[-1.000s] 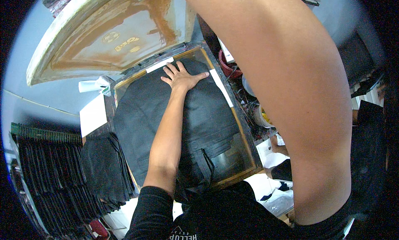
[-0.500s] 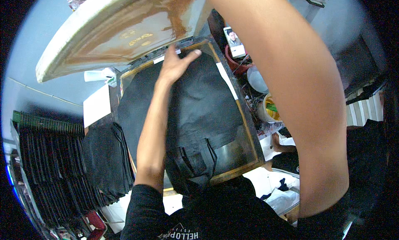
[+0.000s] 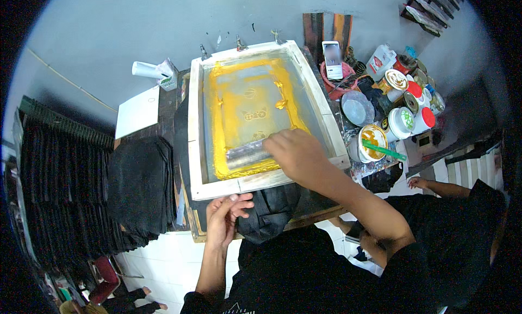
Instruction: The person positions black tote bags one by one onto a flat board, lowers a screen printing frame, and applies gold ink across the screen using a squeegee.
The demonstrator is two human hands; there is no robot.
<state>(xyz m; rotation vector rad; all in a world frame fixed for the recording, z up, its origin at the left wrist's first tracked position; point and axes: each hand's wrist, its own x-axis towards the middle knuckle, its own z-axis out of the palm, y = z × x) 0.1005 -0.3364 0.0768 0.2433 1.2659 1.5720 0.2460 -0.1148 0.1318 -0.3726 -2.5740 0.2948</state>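
A white-framed printing screen (image 3: 195,134) lies flat over black fabric (image 3: 274,208) on a board. Yellow ink (image 3: 220,85) forms a rough rectangle on its mesh, with small printed motifs inside. My right hand (image 3: 299,157) grips a squeegee (image 3: 244,154) near the screen's near end, above a thick band of ink. Just below the frame's near rail is my left hand (image 3: 225,216), its fingers loosely bent and apart, the tips close to the rail. I cannot tell whether they touch it. Most of the fabric is hidden under the screen.
To the right stand an ink tub (image 3: 372,142) with a green stick, a pale bowl (image 3: 357,108), several jars and a propped phone (image 3: 332,59). Black fabric pieces (image 3: 138,183) hang and lie at left beside a white sheet (image 3: 137,113). Another person's arm (image 3: 446,187) shows at right.
The raised screen has come down flat over the fabric. My left hand has moved from the fabric to the near rail. My right hand now shows, gripping the squeegee on the mesh.
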